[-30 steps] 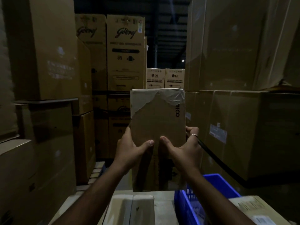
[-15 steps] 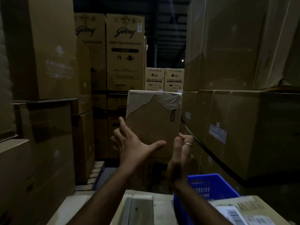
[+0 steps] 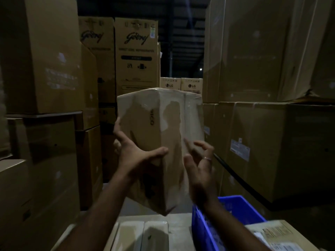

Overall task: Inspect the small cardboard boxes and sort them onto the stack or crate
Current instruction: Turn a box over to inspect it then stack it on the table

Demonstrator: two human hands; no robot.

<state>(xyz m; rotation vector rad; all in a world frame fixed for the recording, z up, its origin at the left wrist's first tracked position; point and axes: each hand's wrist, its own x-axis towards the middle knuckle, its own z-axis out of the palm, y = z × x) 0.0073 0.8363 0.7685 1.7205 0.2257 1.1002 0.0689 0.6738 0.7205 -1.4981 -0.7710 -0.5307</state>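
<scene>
Above the near stack: tall brown taped cardboard box (image 3: 159,142) tilted, corner edge turned to view for inspection. Left hand (image 3: 135,154) grasping it; right hand (image 3: 200,168) released, fingers spread beside. Blue plastic crate (image 3: 241,211) near right.

stacked cartons (image 3: 45,69) both sides, narrow aisle between

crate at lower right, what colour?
Blue: the perforated plastic crate below the right hand, best seen in the head view.

Matt cardboard box (image 3: 159,142), seemingly glossy tape (image 3: 174,109)
</scene>
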